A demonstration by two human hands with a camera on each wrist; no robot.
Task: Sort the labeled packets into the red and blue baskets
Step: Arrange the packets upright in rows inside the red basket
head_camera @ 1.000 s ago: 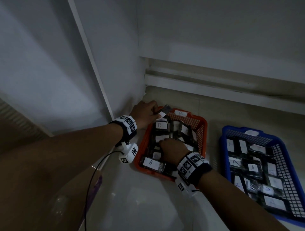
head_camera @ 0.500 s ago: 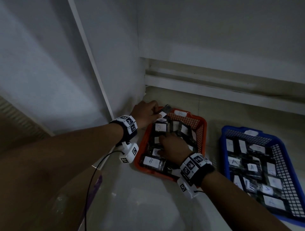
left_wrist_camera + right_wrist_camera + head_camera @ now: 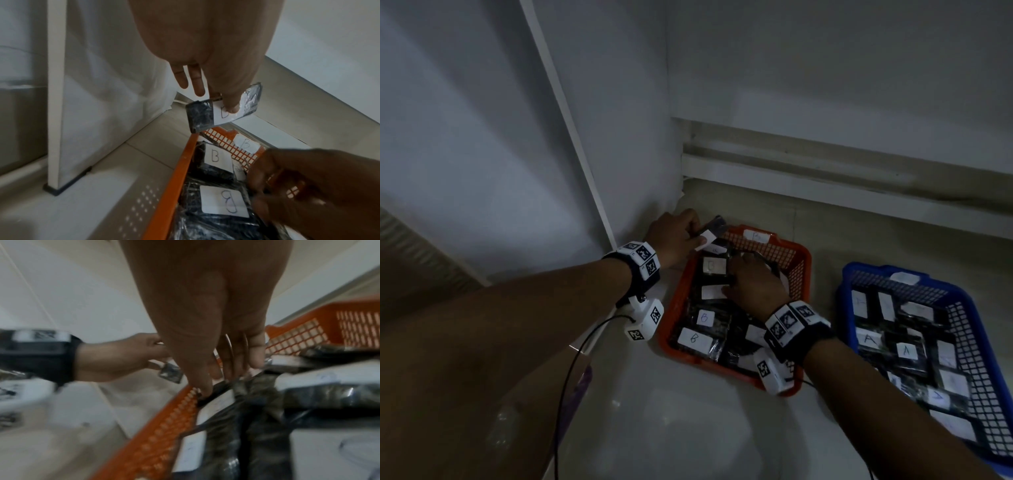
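My left hand (image 3: 205, 53) has a B packet (image 3: 222, 112) pinched by thumb and finger over the far left corner of the red basket (image 3: 674, 308). My right hand (image 3: 753, 284) is down among the B packets in there; I can't tell if its fingers are gripping one or just pushing. Plan I'd go with: use the right to clear a flat gap, then lower the packet label up and let go low so nothing slides over the rim. The blue basket (image 3: 846, 294) holds the A's.

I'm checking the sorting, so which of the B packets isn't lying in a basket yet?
The B packet pinched in the left hand, held above the red basket's far corner; the rest lie inside.
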